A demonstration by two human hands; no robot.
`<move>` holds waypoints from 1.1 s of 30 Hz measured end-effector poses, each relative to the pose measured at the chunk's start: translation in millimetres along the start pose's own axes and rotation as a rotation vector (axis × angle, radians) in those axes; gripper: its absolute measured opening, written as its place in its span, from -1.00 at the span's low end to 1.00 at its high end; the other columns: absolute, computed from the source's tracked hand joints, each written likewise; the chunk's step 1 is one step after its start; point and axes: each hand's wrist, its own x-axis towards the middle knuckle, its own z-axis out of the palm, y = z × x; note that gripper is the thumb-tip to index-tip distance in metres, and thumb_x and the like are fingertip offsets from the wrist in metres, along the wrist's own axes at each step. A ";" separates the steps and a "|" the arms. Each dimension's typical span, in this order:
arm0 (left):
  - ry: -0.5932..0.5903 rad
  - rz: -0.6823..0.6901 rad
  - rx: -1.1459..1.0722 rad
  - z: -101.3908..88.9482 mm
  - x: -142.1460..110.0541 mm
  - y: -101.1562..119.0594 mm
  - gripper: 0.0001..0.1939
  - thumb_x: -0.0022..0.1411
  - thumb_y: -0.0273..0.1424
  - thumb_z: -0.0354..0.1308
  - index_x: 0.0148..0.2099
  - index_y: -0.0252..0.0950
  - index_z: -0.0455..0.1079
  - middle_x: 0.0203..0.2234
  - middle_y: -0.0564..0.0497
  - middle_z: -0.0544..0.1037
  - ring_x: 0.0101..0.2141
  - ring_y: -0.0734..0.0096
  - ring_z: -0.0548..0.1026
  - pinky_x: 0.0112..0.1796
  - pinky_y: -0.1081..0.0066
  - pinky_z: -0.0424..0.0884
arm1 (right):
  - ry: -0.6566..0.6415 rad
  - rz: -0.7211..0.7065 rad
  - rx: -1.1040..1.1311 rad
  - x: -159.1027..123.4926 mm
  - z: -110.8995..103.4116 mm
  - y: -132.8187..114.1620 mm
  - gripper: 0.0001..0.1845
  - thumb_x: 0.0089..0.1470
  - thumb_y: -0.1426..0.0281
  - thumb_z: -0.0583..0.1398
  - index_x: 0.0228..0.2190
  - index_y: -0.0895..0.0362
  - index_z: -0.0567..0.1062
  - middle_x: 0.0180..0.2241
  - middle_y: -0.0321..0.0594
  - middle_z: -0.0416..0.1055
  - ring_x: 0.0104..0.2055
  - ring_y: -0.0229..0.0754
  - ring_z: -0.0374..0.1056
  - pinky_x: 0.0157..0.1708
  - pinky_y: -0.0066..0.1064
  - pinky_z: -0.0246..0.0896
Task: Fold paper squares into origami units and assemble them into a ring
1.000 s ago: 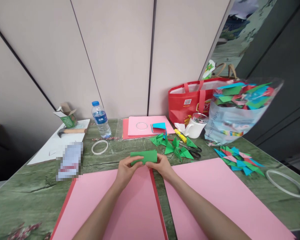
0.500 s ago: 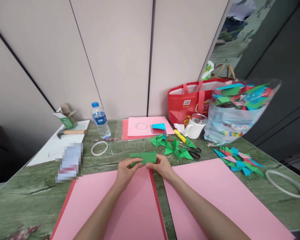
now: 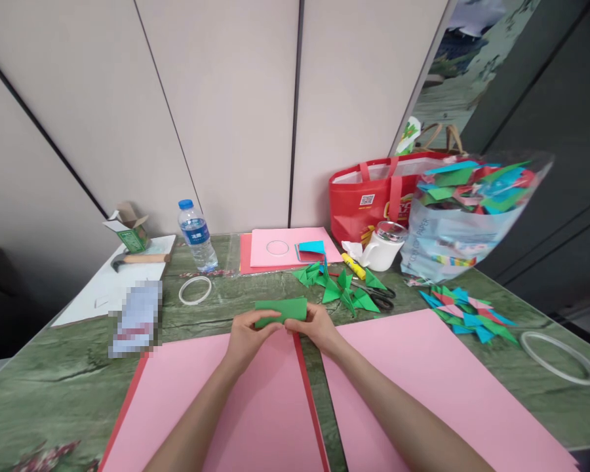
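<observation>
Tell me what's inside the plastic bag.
Green, blue, red and pink paper pieces show at the top of the plastic bag; its printed lower part hides whatever lies below.

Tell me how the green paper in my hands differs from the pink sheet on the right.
The green paper is much smaller than the pink sheet. Left hand and right hand hold the green paper; the pink sheet lies on the table. The green paper looks folded; the pink sheet is flat. Both look like coloured paper.
</observation>
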 end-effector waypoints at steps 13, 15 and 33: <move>-0.030 -0.068 -0.070 2.4 -1.1 -1.6 -0.93 -0.10 -0.42 0.24 -0.45 -0.26 0.50 -0.53 0.04 0.58 -0.48 0.34 0.51 -0.43 0.45 0.38 | -0.011 0.025 0.011 -0.5 -1.3 -2.6 -0.73 -0.35 0.29 0.34 -0.57 0.18 0.45 -0.66 -0.36 0.37 -0.64 -0.33 0.23 -0.59 -0.46 0.17; -0.037 -0.100 -0.095 2.4 -1.3 -1.0 -0.92 -0.11 -0.42 0.24 -0.45 -0.27 0.50 -0.54 0.04 0.58 -0.48 0.34 0.51 -0.43 0.46 0.39 | -0.017 0.046 0.014 0.4 -2.6 -1.3 -0.73 -0.38 0.30 0.35 -0.58 0.19 0.45 -0.67 -0.36 0.37 -0.64 -0.32 0.23 -0.60 -0.46 0.17; -0.099 -0.101 0.036 0.0 2.4 -5.8 -0.85 -0.13 -0.48 0.20 -0.39 -0.26 0.50 -0.45 0.05 0.59 -0.39 0.32 0.51 -0.31 0.41 0.40 | 0.144 -0.111 -0.311 0.4 5.1 6.8 -0.69 -0.35 0.43 0.26 -0.45 0.15 0.30 -0.54 -0.36 0.37 -0.49 -0.24 0.31 -0.53 -0.46 0.22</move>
